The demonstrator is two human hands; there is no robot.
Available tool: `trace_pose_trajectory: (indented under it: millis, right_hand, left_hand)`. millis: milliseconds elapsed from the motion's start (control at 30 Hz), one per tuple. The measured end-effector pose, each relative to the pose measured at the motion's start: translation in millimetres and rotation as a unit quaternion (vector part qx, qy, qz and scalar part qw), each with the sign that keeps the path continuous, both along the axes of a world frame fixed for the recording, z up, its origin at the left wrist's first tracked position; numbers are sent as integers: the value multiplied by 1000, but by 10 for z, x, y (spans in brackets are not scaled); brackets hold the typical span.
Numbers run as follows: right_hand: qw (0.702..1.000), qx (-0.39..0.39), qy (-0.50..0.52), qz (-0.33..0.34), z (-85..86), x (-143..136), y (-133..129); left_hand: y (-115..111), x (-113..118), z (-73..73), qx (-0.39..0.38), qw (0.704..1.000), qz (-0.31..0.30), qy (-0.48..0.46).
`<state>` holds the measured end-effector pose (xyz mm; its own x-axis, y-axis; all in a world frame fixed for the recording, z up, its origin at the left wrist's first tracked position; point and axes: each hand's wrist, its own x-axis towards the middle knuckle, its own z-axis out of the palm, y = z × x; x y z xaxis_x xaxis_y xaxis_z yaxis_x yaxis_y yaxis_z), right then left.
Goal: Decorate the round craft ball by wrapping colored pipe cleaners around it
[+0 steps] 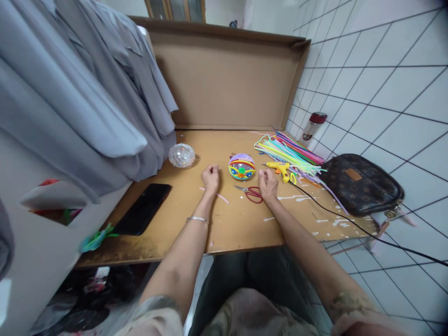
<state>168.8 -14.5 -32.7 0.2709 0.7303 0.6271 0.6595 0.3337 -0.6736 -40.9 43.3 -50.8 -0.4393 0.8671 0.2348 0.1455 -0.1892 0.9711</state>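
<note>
My left hand (210, 179) rests on the table as a loose fist, with no object showing in it. A short pink pipe cleaner (223, 199) lies just below it. On the other side, my right hand (268, 185) is also curled closed and nothing shows in its fingers. Between and slightly beyond both hands sits a ball covered with colourful pipe cleaners (241, 166). Red-handled scissors (253, 194) lie right beside my right hand, blades pointing left. A yellow glue gun (279, 170) lies just past that hand, its nozzle toward the ball.
A clear ball (182, 155) stands at the left, near hanging grey cloth (115, 93). A black phone (143, 209) lies front left. Many pipe cleaners (290, 154), a bottle (312, 128) and a brown bag (364, 186) are at the right. A black cord (336, 214) crosses the right side; cardboard (227, 79) stands behind.
</note>
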Motion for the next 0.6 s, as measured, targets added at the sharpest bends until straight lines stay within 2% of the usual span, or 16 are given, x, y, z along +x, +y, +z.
trace_pose_trajectory:
  millis: [133, 233, 433, 600]
  right_hand:
    - [997, 48, -28, 46, 19, -1, 4]
    - [994, 73, -52, 67, 14, 5, 87]
    - [990, 46, -60, 115, -22, -58, 308]
    - [991, 37, -46, 120, 33, -122, 489]
  left_hand:
    - [1, 9, -8, 33, 998, -44, -33]
    - [22, 36, -32, 63, 990, -122, -41]
    - [82, 194, -60, 94, 956, -273, -52]
    - [82, 226, -21, 96, 954, -273, -78]
